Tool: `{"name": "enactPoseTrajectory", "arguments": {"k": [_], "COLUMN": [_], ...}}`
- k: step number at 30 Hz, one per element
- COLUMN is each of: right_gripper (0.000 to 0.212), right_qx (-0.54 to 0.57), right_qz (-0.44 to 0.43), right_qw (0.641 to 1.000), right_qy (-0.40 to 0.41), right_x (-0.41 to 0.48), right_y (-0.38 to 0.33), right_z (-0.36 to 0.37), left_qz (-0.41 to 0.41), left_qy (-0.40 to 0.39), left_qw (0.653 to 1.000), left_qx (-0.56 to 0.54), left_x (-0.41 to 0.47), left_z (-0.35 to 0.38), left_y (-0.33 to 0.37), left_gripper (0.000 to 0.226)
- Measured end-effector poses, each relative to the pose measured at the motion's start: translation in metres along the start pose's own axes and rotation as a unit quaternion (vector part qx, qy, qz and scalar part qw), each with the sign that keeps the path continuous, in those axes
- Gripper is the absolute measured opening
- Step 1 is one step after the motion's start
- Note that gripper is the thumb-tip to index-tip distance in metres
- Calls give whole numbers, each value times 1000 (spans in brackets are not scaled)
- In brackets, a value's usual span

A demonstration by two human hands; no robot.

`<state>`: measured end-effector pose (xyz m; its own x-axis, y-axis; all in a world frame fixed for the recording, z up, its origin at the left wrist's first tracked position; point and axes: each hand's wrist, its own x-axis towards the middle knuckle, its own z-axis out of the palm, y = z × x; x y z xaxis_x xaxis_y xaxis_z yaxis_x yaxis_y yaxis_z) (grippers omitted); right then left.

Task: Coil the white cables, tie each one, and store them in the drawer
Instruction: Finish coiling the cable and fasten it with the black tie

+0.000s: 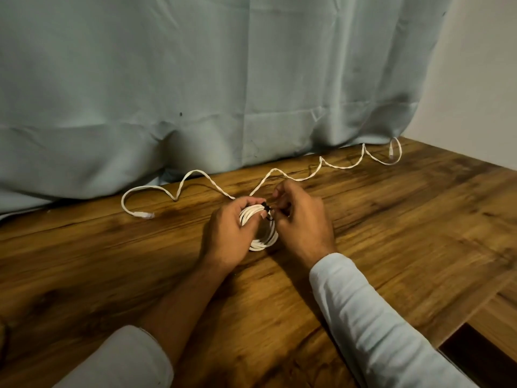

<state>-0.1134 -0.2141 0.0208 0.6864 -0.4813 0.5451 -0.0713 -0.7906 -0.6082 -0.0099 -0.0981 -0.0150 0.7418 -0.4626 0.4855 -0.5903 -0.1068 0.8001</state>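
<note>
We seem to be in a room of a home, seated at a table (112, 261) with a dark, wood-grain top. A pale blue-green curtain (195, 79) hangs right behind it, creased, its hem bunched where it meets the tabletop. To the right, a plain white wall (481, 79) runs along the table's edge. A white cable (148, 187) lies loose near the curtain. The light is dim and warm, like a house lamp.

1 head-worn wide-angle view only. It faces forward and down across the desk (84, 261) toward the curtain (195, 79), close above the left hand (226, 236) and right hand (305, 222).
</note>
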Motion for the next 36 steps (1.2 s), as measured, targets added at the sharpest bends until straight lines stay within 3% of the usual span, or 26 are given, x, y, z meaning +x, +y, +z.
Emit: {"name": "enactPoseTrajectory", "arguments": {"k": [4,9,12,16,22,27,36], "right_gripper": [26,20,9,5,4,5,5], "right_qx": [-23,209,214,179,66,59,105], "right_qz": [-10,128,138,122,11,-41,-38], "right_qw": [1000,969,967,976,998,997,993], "right_qy": [18,3,-3,-24,5,10,29], "right_x": [-1,4,6,4,3,3,0], "right_y": [-2,17,22,22,18,22,24], "right_z": [4,12,13,15,14,9,21], "left_qz": [-2,-7,-15,-25,-52,-54,-58], "left_qy": [1,8,5,6,8,0,6], "left_qw": [1000,1000,1000,999,995,993,992], "left_qx": [-9,-13,-19,-42,-85,-103,-111], "left_x": [1,1,1,1,0,-1,-2], "left_z": [-1,-1,-2,-2,-3,-3,-4], "left_y": [0,1,3,4,4,8,9], "left_gripper": [25,21,22,20,19,19,12]}}
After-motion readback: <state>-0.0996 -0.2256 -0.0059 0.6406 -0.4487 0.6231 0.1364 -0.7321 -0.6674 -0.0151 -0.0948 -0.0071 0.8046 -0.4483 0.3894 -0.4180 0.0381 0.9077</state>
